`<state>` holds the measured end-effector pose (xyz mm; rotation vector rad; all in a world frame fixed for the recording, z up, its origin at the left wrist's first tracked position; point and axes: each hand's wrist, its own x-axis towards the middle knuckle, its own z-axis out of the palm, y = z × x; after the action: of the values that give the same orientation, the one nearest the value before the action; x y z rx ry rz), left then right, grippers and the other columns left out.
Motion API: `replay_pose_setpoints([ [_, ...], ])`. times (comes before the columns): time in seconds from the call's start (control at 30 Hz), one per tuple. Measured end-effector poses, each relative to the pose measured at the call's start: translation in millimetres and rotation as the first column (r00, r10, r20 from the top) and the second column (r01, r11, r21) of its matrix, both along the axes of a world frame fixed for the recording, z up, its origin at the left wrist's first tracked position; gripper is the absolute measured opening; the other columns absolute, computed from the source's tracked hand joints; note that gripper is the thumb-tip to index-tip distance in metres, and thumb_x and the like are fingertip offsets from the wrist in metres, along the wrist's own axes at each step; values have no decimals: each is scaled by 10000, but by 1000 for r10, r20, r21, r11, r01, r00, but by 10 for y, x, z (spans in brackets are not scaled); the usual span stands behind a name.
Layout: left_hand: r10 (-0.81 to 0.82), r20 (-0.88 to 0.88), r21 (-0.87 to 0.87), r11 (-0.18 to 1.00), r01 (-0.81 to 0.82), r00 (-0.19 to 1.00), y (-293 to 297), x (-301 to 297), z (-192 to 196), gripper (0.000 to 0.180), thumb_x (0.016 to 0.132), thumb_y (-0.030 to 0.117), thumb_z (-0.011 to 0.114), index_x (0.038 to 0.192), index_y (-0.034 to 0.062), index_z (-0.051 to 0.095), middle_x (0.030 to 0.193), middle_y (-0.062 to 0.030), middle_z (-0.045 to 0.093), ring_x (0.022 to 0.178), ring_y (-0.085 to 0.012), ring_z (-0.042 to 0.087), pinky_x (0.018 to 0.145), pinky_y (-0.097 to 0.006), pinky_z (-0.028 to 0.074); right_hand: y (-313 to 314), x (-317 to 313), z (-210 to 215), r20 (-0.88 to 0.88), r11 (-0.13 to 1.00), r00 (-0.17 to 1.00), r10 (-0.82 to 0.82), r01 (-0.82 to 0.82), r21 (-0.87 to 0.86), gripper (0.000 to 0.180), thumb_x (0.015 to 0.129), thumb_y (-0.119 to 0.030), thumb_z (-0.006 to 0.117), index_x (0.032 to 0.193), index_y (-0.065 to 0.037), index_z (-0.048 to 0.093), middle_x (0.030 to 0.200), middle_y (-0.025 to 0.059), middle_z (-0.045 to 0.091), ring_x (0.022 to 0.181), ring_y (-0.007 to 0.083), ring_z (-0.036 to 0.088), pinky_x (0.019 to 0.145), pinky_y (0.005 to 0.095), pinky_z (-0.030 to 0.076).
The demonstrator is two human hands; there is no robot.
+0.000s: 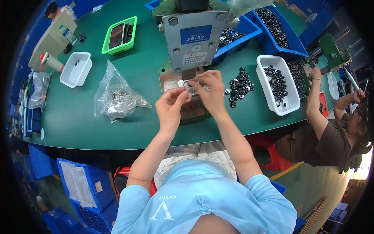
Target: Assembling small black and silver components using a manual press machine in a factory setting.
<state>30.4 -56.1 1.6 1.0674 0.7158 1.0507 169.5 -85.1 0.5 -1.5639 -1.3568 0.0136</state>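
Note:
At the foot of a bench press (191, 41) with a grey metal front plate, my two hands meet in front of the ram. My left hand (170, 107) has its thumb and fingertips pinched together, around something too small to make out. Close beside it, my right hand (211, 90) is also closed at the fingertips, just under the ram; what it pinches is mostly hidden. Right of the press lies a loose pile of small round black parts (240, 82), some with shiny metal centres. To the left, a clear plastic bag (113, 87) holds thin metal pieces.
A white tray (291, 102) of black parts stands at right, with blue bins (293, 51) of parts behind. At left are a white tray (70, 80), a green basket (133, 24) and a bottle (67, 34). A co-worker (331, 134) works at another press on the right.

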Motion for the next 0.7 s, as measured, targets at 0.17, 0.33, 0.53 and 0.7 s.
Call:
replay_pose_setpoints([
  [0.17,10,24,-27,1000,-9,1000,92,222,4,137,837,45,621,903,-75,608,828,-102,633,736,-148,632,703,-254,531,-544,908,250,-28,898,908,-419,418,134,101,771,-158,695,810,-66,700,828,33,657,864,171,542,800,291,410],
  [0.33,27,97,-29,999,-24,995,142,288,-19,130,831,32,628,921,-47,577,841,-115,640,761,-176,647,705,-263,539,-1157,2107,172,444,477,412,-796,878,41,294,787,-259,678,1029,-94,662,1058,89,624,975,247,485,883,355,358],
  [0.53,85,259,-27,996,-81,962,162,311,-42,288,849,15,599,759,83,334,865,-198,630,813,-268,657,721,-334,563,-745,1142,123,248,978,965,-88,131,-161,248,678,-51,703,921,-86,665,908,71,620,932,254,510,836,345,397],
  [0.7,5,225,-45,999,5,974,224,250,-14,307,847,18,603,742,90,324,850,-196,632,815,-268,657,729,-339,563,-593,809,-97,385,900,919,83,96,-425,251,656,-125,739,897,-93,675,946,33,558,961,249,450,854,371,357],
])
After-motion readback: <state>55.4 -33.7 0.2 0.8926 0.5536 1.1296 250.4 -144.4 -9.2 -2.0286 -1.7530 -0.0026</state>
